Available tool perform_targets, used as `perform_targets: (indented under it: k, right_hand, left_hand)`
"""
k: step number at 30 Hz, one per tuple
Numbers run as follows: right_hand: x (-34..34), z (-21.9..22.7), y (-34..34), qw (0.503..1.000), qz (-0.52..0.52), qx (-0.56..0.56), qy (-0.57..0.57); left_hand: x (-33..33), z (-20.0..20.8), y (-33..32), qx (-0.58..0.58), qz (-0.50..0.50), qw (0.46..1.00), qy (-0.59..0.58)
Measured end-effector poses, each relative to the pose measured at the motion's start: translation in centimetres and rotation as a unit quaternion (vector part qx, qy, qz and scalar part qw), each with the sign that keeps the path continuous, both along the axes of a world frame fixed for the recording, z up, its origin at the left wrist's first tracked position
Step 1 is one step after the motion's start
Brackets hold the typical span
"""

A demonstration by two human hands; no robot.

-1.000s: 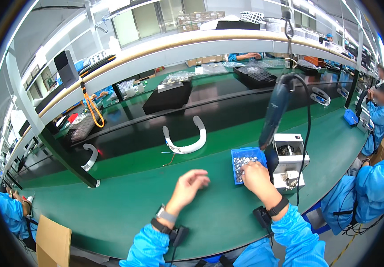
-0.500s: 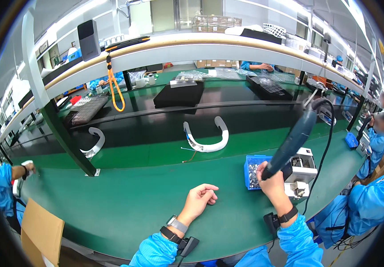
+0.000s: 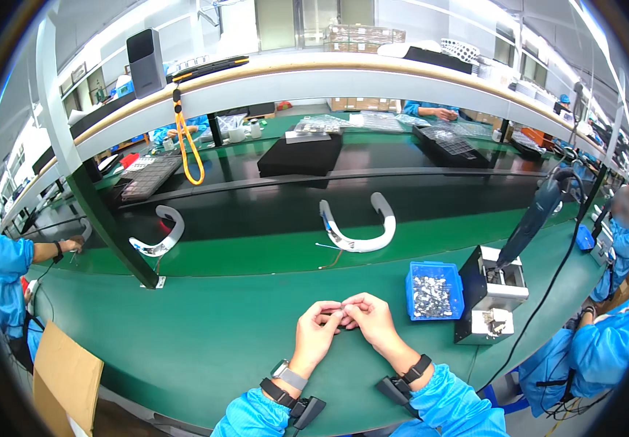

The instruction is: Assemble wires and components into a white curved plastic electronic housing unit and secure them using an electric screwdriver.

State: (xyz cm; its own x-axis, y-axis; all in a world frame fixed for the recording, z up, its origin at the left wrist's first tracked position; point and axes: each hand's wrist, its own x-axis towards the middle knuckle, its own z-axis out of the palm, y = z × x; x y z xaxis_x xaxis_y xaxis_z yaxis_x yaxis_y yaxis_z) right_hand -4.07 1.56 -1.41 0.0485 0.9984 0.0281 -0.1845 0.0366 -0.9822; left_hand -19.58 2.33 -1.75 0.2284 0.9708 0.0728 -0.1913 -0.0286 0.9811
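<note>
Above the green bench top point(image 3: 205, 328), my left hand point(image 3: 317, 331) and my right hand point(image 3: 373, 324) meet at the fingertips. Both are closed in a pinch; whatever lies between the fingers is too small to make out. Right of them stands a blue bin point(image 3: 432, 267) full of small metallic and dark parts. Beside it is a black and silver boxy device point(image 3: 473, 309). A dark powered screwdriver point(image 3: 534, 217) with a cable leans tip-down at this device, untouched by either hand. Farther off lies a white U-shaped piece point(image 3: 358, 245) with thin wires.
A second white curved piece point(image 3: 160, 246) lies behind the green shelf post point(image 3: 110, 218). A black foam block point(image 3: 300, 156) rests beyond. An orange strap point(image 3: 183, 138) hangs from the shelf point(image 3: 278, 65). A cardboard box point(image 3: 67, 371) stands lower left; co-workers sit on both sides.
My right hand has let go of the screwdriver and moved left to meet my left hand. The screwdriver now rests farther right, at the boxy device. The U-shaped piece appears farther right.
</note>
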Motion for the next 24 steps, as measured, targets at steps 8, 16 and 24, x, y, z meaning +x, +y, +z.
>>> perform_targets:
  k: [8,16,24]
  right_hand:
    - [-0.2,0.0,-0.6,0.998,0.058,-0.018,-0.001]
    - [0.2,0.2,-0.5,0.997,0.064,-0.031,-0.018]
    - [0.2,0.4,-0.9,0.993,-0.001,0.043,-0.106]
  left_hand:
    - [-0.5,0.0,0.0,0.008,0.042,0.999,0.028]
    - [-0.2,0.1,0.0,-0.002,0.030,0.999,0.021]
    - [0.1,-1.3,0.5,0.031,0.022,0.999,0.018]
